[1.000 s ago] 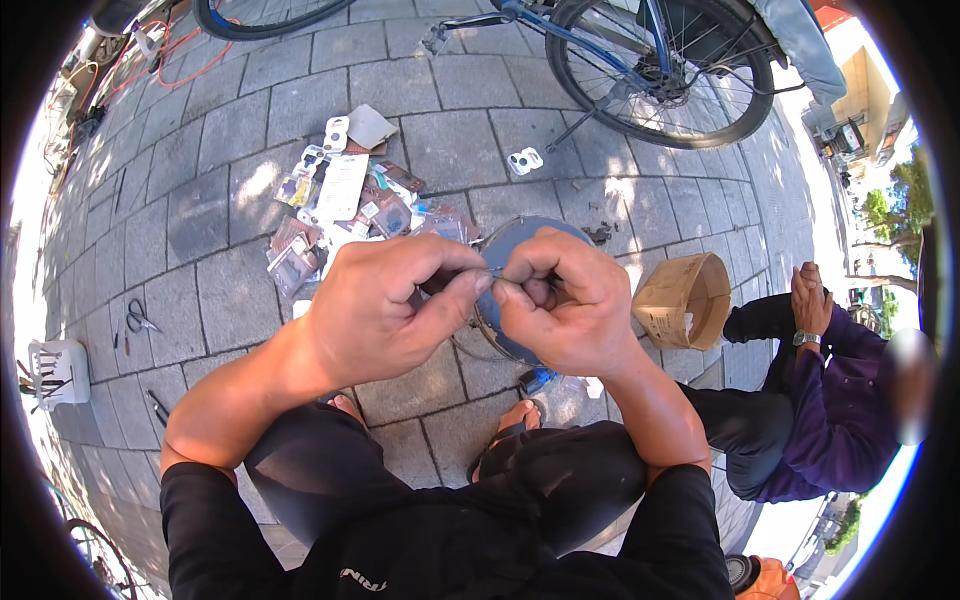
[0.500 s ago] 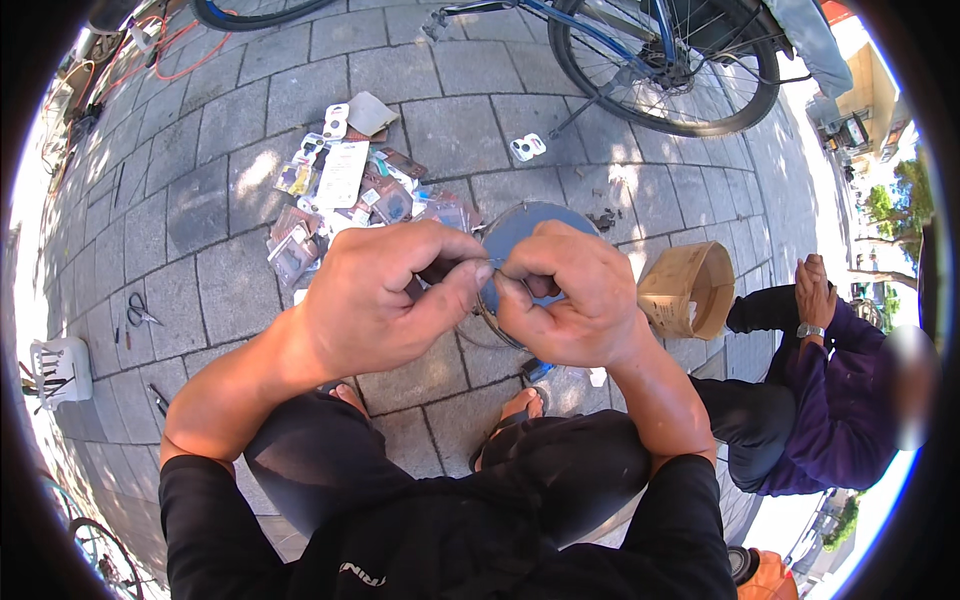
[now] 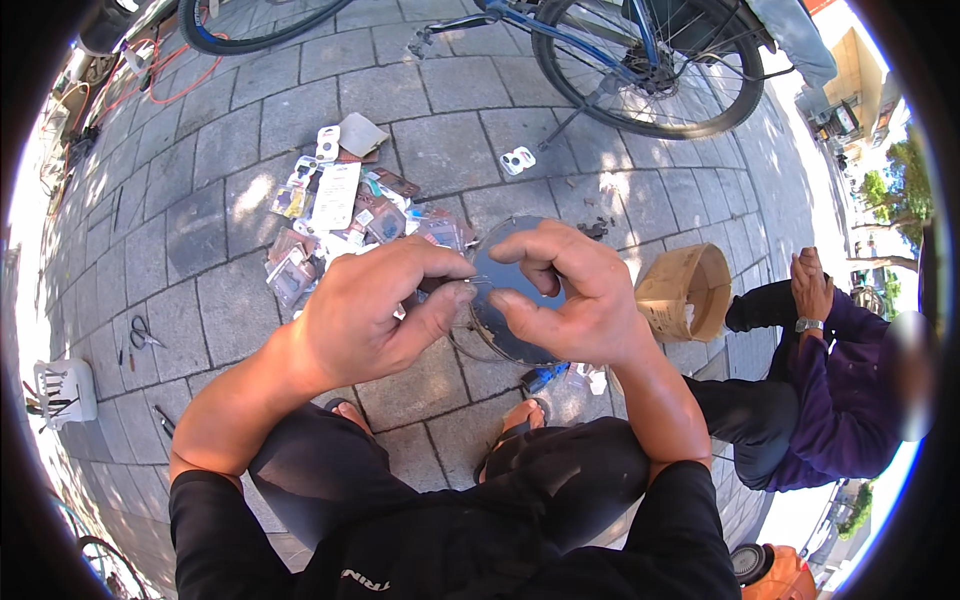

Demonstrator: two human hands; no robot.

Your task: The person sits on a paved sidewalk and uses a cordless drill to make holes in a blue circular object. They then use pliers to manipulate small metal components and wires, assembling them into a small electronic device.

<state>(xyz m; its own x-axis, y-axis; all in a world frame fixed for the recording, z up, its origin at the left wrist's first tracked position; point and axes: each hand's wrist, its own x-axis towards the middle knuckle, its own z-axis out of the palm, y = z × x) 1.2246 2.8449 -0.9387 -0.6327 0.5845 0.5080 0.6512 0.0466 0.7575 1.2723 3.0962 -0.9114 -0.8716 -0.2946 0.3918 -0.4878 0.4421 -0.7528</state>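
Note:
My left hand (image 3: 375, 310) pinches a tiny, thin, wire-like metal piece (image 3: 481, 280) between thumb and forefinger; its exact kind is too small to make out. Just to the right, my right hand (image 3: 585, 295) has its thumb and forefinger spread, with nothing visible between them. Both hands hang above a round, dark, shiny basin (image 3: 490, 322) on the paving, partly covered by my fingers. Beyond my left hand lies a loose heap of small flat packets and cards (image 3: 336, 196).
A cardboard box (image 3: 686, 290) stands right of the basin, near a seated person (image 3: 835, 390). Scissors (image 3: 144, 332) and a white tool container (image 3: 65, 392) are at the left. A blue bicycle (image 3: 650, 70) stands at the far right. One card (image 3: 517, 160) lies apart.
My right thumb and forefinger have come apart and drawn away from my left fingertips. The left hand keeps its pinch on the thin piece. The view has shifted slightly.

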